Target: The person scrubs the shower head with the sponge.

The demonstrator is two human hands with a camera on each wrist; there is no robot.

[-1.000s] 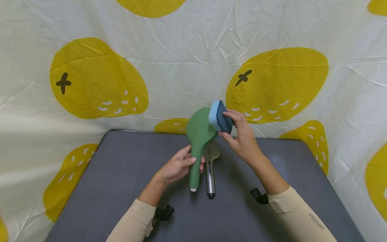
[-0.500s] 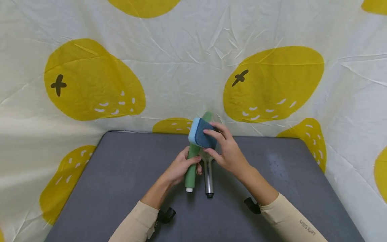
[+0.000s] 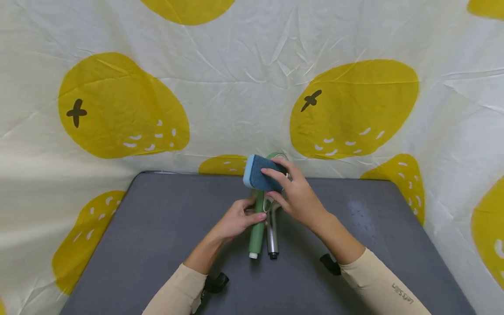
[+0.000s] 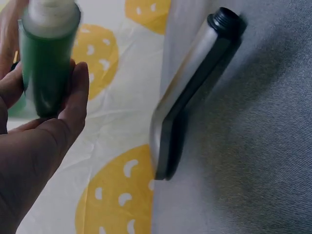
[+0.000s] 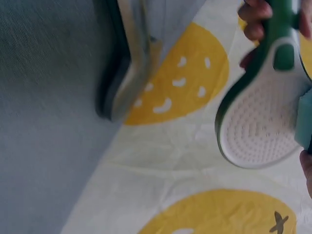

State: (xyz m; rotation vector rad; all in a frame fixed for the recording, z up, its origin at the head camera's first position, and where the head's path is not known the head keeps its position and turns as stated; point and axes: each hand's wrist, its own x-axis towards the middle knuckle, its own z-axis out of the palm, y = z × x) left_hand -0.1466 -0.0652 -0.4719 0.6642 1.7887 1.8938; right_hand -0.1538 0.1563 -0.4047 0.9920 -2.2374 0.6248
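My left hand (image 3: 236,221) grips the handle of a green shower head (image 3: 257,234), held up over the table with its white end cap toward me. Its white nozzle face (image 5: 263,126) is turned rightward. In my right hand (image 3: 301,192), a two-layer sponge (image 3: 264,173), light blue and dark blue, is pinched between thumb and fingers. The sponge overlaps the green head in the head view and sits right at the face's edge in the right wrist view. Beyond the handle lies a silver shower head (image 3: 272,236), its black threaded end nearest me.
A dark grey table (image 3: 177,227) lies under both hands, with a faint damp-looking patch on its right side. Behind it hangs a white cloth (image 3: 236,109) printed with yellow fruit. Black wrist straps (image 3: 215,282) show below the sleeves.
The green shower head has turned in my left hand, from its back showing to nearly edge-on. My right hand has brought the sponge leftward and lower over it. The silver shower head has stayed put.
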